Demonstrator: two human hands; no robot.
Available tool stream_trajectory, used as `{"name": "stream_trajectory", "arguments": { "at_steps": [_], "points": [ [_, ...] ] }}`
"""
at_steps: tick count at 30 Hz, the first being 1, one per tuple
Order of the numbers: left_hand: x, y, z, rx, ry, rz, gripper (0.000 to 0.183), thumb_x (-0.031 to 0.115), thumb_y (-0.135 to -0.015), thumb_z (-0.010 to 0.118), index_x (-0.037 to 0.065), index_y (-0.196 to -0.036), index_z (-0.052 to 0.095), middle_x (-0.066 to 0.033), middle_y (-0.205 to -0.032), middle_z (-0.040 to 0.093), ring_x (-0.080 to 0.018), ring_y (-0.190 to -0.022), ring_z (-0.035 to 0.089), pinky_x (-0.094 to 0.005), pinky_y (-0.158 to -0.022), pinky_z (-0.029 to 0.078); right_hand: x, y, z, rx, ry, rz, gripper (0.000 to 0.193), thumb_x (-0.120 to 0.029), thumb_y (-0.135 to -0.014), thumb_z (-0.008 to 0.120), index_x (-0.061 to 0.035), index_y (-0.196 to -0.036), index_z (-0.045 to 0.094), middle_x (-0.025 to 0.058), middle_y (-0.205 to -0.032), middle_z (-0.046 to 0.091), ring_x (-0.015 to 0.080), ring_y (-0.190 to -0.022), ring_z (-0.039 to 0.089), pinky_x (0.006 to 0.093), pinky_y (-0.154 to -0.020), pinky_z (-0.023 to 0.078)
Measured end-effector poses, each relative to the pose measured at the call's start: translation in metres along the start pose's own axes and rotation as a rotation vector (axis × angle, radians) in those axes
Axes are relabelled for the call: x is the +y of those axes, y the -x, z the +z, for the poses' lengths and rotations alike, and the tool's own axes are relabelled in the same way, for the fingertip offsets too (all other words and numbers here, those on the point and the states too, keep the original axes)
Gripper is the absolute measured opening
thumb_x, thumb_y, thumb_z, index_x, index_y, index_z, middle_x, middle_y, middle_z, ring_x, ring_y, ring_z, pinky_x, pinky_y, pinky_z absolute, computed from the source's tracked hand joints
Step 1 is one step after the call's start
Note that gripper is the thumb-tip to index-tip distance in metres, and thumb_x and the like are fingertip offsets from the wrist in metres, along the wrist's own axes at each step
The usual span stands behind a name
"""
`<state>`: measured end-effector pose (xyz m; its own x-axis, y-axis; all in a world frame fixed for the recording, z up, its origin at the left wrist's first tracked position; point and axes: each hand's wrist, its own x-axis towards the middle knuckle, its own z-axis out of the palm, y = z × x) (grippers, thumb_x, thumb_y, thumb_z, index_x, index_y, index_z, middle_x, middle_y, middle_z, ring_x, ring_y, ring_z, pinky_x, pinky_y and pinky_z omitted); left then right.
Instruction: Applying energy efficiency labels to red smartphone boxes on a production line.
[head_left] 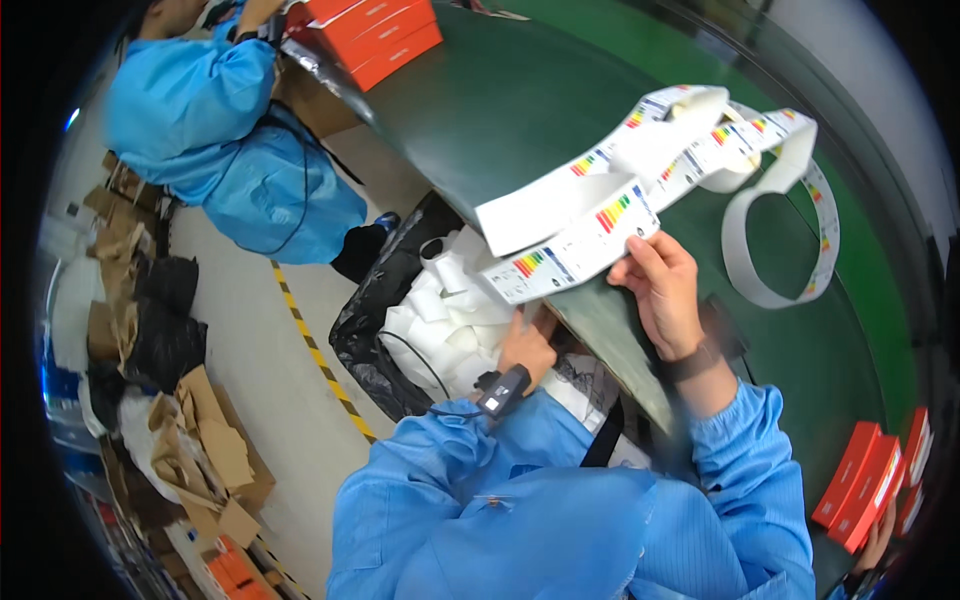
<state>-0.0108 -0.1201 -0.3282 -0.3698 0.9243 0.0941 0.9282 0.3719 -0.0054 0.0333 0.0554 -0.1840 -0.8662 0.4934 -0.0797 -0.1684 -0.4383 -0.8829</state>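
A long strip of energy labels, white with coloured rating bars, stretches over the table's edge. My right hand pinches its lower edge between thumb and fingers. Below the strip's near end is my left hand, with its fingertips against the underside and partly hidden by it; they seem to grip it. Further back, the rest of the strip lies in loose loops on the green table. Under my left hand, crumpled white paper strips fill a bin lined with a black bag.
Orange boxes are stacked at the table's far left end, beside a co-worker in a blue gown. More orange boxes stand at the right, with another person's hand near them. Flattened cardboard lies on the floor past a yellow-black line.
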Motion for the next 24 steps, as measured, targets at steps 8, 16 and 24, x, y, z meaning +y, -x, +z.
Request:
{"name": "stream_trajectory", "arguments": {
  "at_steps": [8,16,24],
  "points": [
    [-0.007,-0.049,0.062,-0.123,0.504,0.913,0.022,0.011,-0.072,0.052,0.005,-0.090,0.063,-0.0138,-0.107,0.057,-0.0272,-0.106,0.049,-0.0448,-0.089,0.037,0.001,-0.004,0.006,-0.006,0.048,0.004,0.012,-0.011,-0.085,0.056,0.0003,-0.087,0.058,0.0076,-0.080,0.062,0.0110,-0.064,0.057,0.0242,-0.061,0.048],
    [0.039,-0.067,0.086,-0.439,0.191,0.484,0.019,0.009,-0.070,0.052,0.006,-0.086,0.063,-0.0133,-0.095,0.061,-0.0288,-0.092,0.057,-0.0394,-0.078,0.045,0.003,-0.008,0.005,-0.022,0.046,0.016,0.012,-0.010,-0.085,0.055,0.0009,-0.088,0.059,0.0073,-0.083,0.062,0.0096,-0.065,0.056,0.0229,-0.061,0.048],
    [0.028,-0.044,0.016,-0.336,0.464,0.374,0.019,0.008,-0.069,0.054,0.005,-0.085,0.063,-0.0119,-0.086,0.063,-0.0292,-0.082,0.060,-0.0364,-0.070,0.048,0.002,-0.004,0.000,-0.026,0.011,0.005,0.012,-0.010,-0.085,0.056,0.0007,-0.089,0.060,0.0074,-0.085,0.063,0.0106,-0.067,0.057,0.0241,-0.064,0.048]
  ]
}}
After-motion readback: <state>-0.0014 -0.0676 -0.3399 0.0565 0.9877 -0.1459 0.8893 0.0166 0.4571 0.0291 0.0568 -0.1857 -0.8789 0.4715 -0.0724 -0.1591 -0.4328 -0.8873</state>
